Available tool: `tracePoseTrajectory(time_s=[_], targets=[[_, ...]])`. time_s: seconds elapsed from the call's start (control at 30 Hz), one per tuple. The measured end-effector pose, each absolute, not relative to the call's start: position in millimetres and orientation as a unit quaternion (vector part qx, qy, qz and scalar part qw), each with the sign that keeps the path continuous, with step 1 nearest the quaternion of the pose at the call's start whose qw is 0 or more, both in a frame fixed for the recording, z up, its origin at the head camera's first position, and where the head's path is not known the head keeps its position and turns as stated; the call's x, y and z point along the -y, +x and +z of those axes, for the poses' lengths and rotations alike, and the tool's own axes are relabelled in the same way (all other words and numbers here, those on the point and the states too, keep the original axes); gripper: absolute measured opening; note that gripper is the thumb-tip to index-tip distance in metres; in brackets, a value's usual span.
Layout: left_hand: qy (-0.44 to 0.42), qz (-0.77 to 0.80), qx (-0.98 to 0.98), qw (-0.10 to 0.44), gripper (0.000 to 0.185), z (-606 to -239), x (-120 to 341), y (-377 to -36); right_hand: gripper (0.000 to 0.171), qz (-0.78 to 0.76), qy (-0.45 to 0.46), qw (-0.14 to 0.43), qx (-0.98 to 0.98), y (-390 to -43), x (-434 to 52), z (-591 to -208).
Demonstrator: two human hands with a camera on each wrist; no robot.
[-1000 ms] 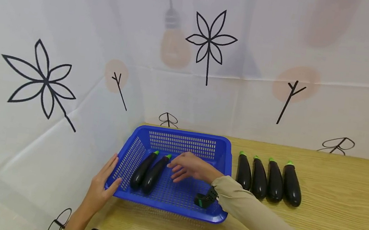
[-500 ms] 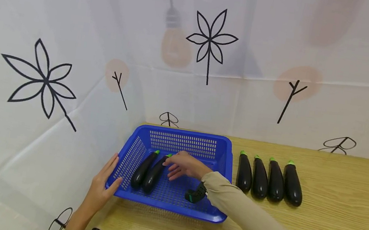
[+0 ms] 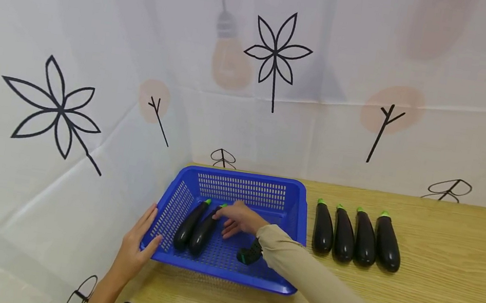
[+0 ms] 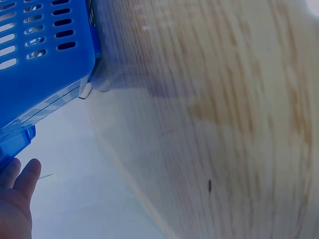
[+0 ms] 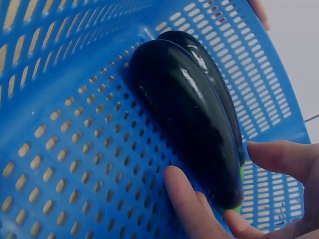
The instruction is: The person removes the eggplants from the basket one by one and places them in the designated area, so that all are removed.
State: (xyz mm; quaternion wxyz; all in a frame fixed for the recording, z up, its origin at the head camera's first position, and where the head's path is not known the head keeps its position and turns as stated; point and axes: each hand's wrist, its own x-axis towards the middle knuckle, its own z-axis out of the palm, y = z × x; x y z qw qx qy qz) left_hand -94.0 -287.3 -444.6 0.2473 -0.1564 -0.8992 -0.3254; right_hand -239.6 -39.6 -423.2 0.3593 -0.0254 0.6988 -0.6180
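A blue plastic basket with slotted walls holds two dark eggplants side by side, the left eggplant and the right eggplant, green stems pointing away. My right hand reaches into the basket over the stem end of the right eggplant. In the right wrist view its thumb and fingers spread on either side of that narrow end, not closed round it. Against the basket's left corner rests my left hand, fingers straight along the outer side and thumb at the front rim.
Several more eggplants lie in a row on the wooden table, right of the basket. A white printed cloth hangs behind and on the left, close to the basket's left side.
My right hand has shifted left and slightly down, from beside the right eggplant to over its stem end. The left hand, basket and eggplants look unmoved.
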Motion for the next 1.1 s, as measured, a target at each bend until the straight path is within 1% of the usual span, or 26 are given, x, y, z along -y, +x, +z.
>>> tracePoseTrajectory(time_s=[0.07,0.23,0.43,0.5,0.6,0.7,0.87,1.1], targets=[[-0.156,-0.329,0.898,0.248,0.065,-445.4,286.5,-94.2,0.060,-0.616,-0.028,0.357,-0.702,-238.4,42.7,-424.3],[-0.154,-0.332,0.898,0.245,0.065,-446.7,285.8,-94.9,0.049,-0.604,-0.038,0.341,-0.719,-233.3,51.3,-427.6],[-0.151,-0.333,0.897,0.250,0.066,-449.4,287.4,-94.9,0.052,-0.589,-0.031,0.299,-0.750,-227.1,62.4,-429.7],[-0.151,-0.332,0.896,0.253,0.066,-449.5,287.6,-95.1,0.048,-0.582,-0.027,0.285,-0.761,-226.1,65.6,-429.5],[-0.150,-0.329,0.897,0.254,0.066,-448.7,287.4,-95.3,0.038,-0.581,-0.023,0.272,-0.767,-225.0,68.5,-428.5],[-0.149,-0.330,0.897,0.253,0.065,-446.9,286.9,-95.1,0.032,-0.593,-0.020,0.270,-0.758,-223.5,69.5,-426.4],[-0.154,-0.331,0.894,0.260,0.066,-445.4,286.2,-95.0,0.029,-0.614,-0.021,0.280,-0.738,-222.9,68.9,-426.0],[-0.152,-0.332,0.893,0.264,0.066,-445.8,285.6,-94.5,0.020,-0.637,-0.041,0.317,-0.701,-228.2,66.7,-431.1]])
